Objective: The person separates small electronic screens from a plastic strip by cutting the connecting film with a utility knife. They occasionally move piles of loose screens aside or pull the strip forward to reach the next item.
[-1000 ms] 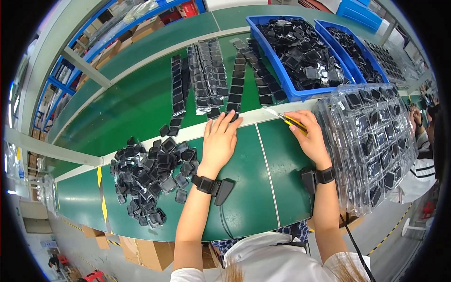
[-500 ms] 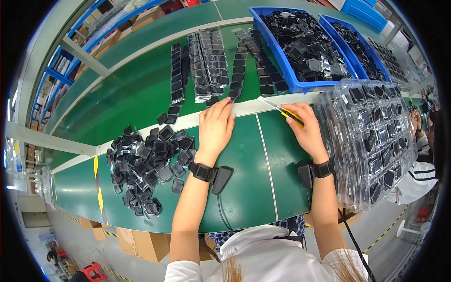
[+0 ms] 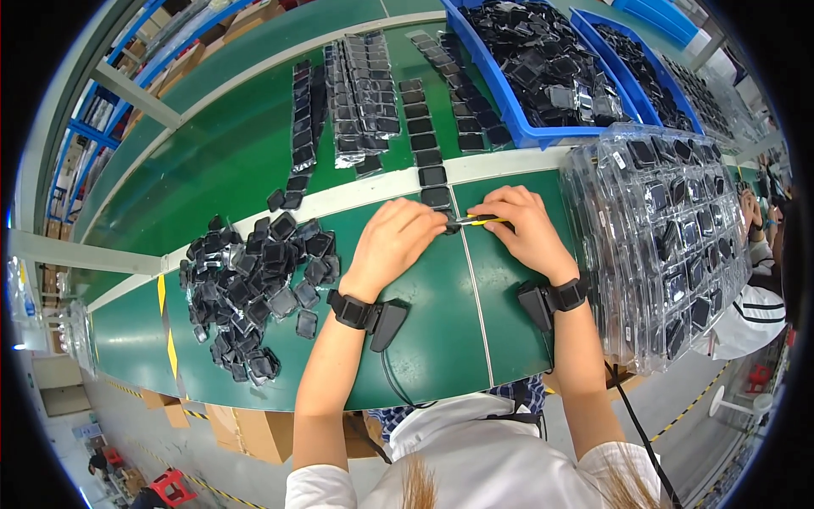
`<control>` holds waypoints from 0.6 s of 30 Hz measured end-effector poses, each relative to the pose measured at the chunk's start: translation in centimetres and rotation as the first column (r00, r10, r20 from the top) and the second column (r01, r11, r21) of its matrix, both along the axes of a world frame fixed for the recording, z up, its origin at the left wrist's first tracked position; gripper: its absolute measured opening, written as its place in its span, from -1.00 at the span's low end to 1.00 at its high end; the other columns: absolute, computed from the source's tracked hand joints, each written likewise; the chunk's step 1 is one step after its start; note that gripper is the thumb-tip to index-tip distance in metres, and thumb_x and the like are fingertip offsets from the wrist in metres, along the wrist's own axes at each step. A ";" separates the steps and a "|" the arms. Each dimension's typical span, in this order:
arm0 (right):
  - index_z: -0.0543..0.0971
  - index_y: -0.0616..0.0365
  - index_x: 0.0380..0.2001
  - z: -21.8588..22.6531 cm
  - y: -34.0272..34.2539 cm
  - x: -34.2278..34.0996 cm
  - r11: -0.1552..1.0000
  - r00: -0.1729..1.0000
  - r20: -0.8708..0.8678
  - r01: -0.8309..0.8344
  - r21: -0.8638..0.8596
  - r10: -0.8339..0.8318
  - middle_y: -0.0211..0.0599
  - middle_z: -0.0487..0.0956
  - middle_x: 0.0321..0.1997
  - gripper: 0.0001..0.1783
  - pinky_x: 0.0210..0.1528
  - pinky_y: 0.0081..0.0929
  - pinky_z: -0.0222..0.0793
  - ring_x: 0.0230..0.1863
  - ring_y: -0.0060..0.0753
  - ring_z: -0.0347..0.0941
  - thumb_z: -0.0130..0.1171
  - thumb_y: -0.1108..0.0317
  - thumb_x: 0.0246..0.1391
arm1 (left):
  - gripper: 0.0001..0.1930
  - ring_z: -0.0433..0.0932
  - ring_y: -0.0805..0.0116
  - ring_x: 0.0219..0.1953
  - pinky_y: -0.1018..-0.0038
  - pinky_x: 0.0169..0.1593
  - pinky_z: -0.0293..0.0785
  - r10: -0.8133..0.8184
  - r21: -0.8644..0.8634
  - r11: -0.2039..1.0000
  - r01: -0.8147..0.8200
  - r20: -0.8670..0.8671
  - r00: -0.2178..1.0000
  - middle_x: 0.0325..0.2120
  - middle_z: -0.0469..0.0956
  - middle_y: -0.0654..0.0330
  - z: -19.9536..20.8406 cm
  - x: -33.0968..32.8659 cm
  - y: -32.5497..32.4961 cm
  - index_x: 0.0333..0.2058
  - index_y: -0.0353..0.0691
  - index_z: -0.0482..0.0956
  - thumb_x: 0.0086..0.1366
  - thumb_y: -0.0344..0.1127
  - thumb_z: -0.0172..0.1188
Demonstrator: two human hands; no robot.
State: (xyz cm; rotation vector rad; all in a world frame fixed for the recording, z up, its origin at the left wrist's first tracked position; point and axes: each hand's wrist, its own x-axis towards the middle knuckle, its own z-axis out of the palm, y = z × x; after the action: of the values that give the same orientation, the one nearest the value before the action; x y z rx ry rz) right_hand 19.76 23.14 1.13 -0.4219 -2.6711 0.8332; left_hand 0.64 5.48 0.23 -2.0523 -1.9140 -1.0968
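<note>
A strip of black square pieces in clear film [image 3: 420,140] runs toward me over the white rail, its near end at my fingers. My left hand [image 3: 397,239] is closed on that near end. Gripped in my right hand [image 3: 527,229] is a yellow utility knife [image 3: 485,220], its blade pointing left at the strip beside my left fingertips. Whether the blade touches the film, I cannot tell. A loose pile of single black pieces [image 3: 270,265] lies on the green table left of my left hand.
More strips [image 3: 363,102] lie beyond the white rail [image 3: 335,200]. Two blue bins [image 3: 543,136] full of black pieces stand at the far right. Stacked clear plastic trays [image 3: 670,246] holding black pieces rise beside my right arm. Another person's hand [image 3: 749,208] shows at the right edge.
My left hand has drawn the strip nearer, over the rail. My right hand has moved left, bringing the knife from pointing away to the strip's near end.
</note>
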 end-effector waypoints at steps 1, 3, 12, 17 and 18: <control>0.74 -0.09 -0.03 0.0 0.0 0.0 1.000 1.000 0.003 0.001 -0.004 -0.001 -0.44 0.59 -0.04 -0.63 0.24 -0.26 0.16 0.08 -0.25 0.43 0.34 0.50 0.09 | -0.83 0.58 0.24 -0.22 0.31 -0.09 0.48 0.053 0.014 0.998 -0.053 0.030 0.998 -0.28 0.62 0.30 -0.1 -0.1 0.2 -0.23 -0.13 0.72 0.18 -0.36 0.45; 0.74 -0.10 -0.04 0.2 -0.2 0.0 0.999 0.999 -0.008 -0.045 -0.003 0.045 -0.45 0.58 -0.04 -0.63 0.26 -0.22 0.15 0.09 -0.26 0.42 0.34 0.51 0.09 | -0.86 0.57 0.22 -0.20 0.30 -0.09 0.47 0.105 0.023 0.994 -0.107 0.065 0.992 -0.29 0.61 0.29 -0.4 -0.4 0.4 -0.28 -0.13 0.73 0.17 -0.34 0.46; 0.73 -0.14 -0.04 -0.7 -0.9 -0.5 0.992 0.999 -0.036 -0.017 0.127 0.022 -0.50 0.56 -0.03 -0.65 0.48 -0.03 -0.03 0.17 -0.32 0.41 0.30 0.51 0.14 | -0.85 0.56 0.22 -0.13 0.33 -0.02 0.48 0.197 -0.174 0.973 -0.150 0.298 0.934 -0.27 0.59 0.26 -0.9 -0.9 0.6 -0.32 -0.16 0.72 0.16 -0.33 0.49; 0.71 -0.17 -0.03 -1.6 -0.8 -1.5 0.988 0.997 -0.063 -0.040 0.151 0.050 -0.52 0.54 -0.04 -0.66 0.54 0.06 -0.13 0.20 -0.35 0.40 0.29 0.49 0.17 | -0.85 0.59 0.23 -0.12 0.35 -0.03 0.52 0.212 -0.231 0.963 -0.137 0.340 0.916 -0.26 0.59 0.24 -0.6 -1.2 0.3 -0.29 -0.19 0.71 0.19 -0.34 0.48; 0.71 -0.18 -0.03 -1.7 -0.8 -1.6 0.988 0.995 -0.074 -0.053 0.147 0.065 -0.52 0.54 -0.04 -0.66 0.54 0.07 -0.14 0.20 -0.35 0.40 0.29 0.48 0.17 | -0.84 0.60 0.23 -0.12 0.35 -0.02 0.52 0.211 -0.236 0.963 -0.132 0.350 0.913 -0.25 0.59 0.24 -0.5 -1.2 0.2 -0.29 -0.20 0.70 0.19 -0.35 0.47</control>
State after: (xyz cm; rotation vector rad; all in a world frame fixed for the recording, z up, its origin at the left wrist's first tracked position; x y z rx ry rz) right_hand 18.19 22.35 -0.58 -0.2702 -2.6601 0.6514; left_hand -0.61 5.70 -0.30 -1.8184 -2.4334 -1.3752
